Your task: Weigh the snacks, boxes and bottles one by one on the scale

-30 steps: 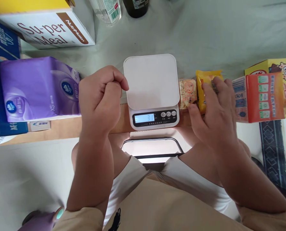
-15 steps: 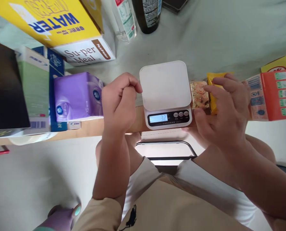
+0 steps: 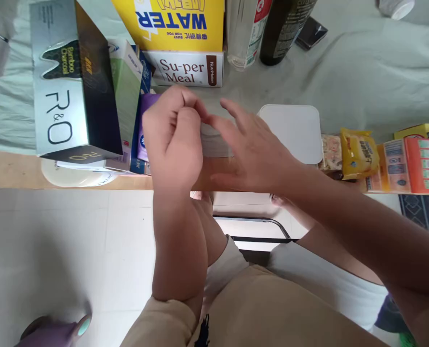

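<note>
My left hand point(image 3: 174, 140) is curled into a fist over the table's front edge, with nothing visible in it. It hides most of a purple tissue pack point(image 3: 144, 126). My right hand point(image 3: 252, 152) reaches leftward across the front of a white kitchen scale point(image 3: 292, 130), fingers spread and empty. Its fingertips nearly touch my left fist, and it covers the scale's display. Right of the scale lie a small clear snack packet point(image 3: 332, 152) and a yellow snack packet point(image 3: 359, 152), both untouched.
On the left stand a black-and-silver R&O box point(image 3: 70, 86), a green box point(image 3: 127, 86) and a yellow WATER box on a Su-per Meal box point(image 3: 185, 70). Two bottles point(image 3: 248, 33) stand behind. An orange carton point(image 3: 409, 164) lies at the right. The wooden table edge point(image 3: 12, 168) runs across.
My right hand left the yellow packet and swept left in front of the scale toward my left fist. The view shifted left and up, bringing more boxes into sight.
</note>
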Available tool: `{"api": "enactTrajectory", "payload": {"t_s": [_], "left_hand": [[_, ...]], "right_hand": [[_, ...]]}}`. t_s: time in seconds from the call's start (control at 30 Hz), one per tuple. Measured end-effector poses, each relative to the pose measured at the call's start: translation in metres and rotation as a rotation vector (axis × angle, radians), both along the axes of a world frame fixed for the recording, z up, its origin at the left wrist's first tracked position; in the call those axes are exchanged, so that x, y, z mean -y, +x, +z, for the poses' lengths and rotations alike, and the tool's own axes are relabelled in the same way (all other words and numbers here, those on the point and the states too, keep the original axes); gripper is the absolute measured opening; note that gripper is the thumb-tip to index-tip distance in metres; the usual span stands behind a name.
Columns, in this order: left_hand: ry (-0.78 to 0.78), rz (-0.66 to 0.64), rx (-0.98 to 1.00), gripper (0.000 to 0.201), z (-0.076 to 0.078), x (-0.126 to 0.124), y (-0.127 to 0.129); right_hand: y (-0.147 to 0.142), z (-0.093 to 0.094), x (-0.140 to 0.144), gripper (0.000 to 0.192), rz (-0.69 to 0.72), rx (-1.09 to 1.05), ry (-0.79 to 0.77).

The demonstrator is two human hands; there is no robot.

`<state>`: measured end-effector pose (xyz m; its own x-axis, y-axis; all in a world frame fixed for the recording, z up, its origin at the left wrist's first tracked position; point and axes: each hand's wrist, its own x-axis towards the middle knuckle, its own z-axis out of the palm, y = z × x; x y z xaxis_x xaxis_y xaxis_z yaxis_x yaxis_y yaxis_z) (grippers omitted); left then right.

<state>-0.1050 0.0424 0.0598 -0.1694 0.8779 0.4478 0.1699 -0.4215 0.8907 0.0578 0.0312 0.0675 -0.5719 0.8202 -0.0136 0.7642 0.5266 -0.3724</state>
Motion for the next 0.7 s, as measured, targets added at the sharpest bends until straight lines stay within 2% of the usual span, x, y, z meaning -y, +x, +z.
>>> {"api": "enactTrajectory", "payload": {"t_s": [0.07, 0.17, 0.37, 0.5, 0.57, 0.63, 0.7], "left_hand": [[-0.024, 0.011, -0.009, 0.027, 0.000, 0.001, -0.007], [-0.041, 0.039, -0.009, 0.030, 0.001, 0.005, -0.014], [-0.001, 0.046, -0.103, 0.027, -0.001, 0.007, -0.022], [0.057, 0.039, -0.239, 0.018, -0.006, 0.006, -0.025], [0.102, 0.078, -0.369, 0.013, -0.010, 0.004, -0.026], [0.126, 0.108, -0.398, 0.029, -0.013, 0.002, -0.022], [0.075, 0.079, -0.245, 0.041, -0.015, 0.001, -0.013]], "right_hand": [[-0.025, 0.005, -0.019, 0.113, 0.035, 0.067, -0.042], [-0.047, 0.000, -0.042, 0.119, 0.081, 0.100, -0.065], [-0.062, -0.017, -0.063, 0.115, 0.129, 0.065, -0.021], [-0.053, -0.016, -0.055, 0.098, 0.048, 0.054, 0.026], [-0.040, -0.009, -0.047, 0.099, -0.025, 0.037, 0.074], [-0.021, 0.003, -0.037, 0.103, -0.121, 0.007, 0.130], [0.001, 0.019, -0.027, 0.104, -0.215, -0.027, 0.159]]}}
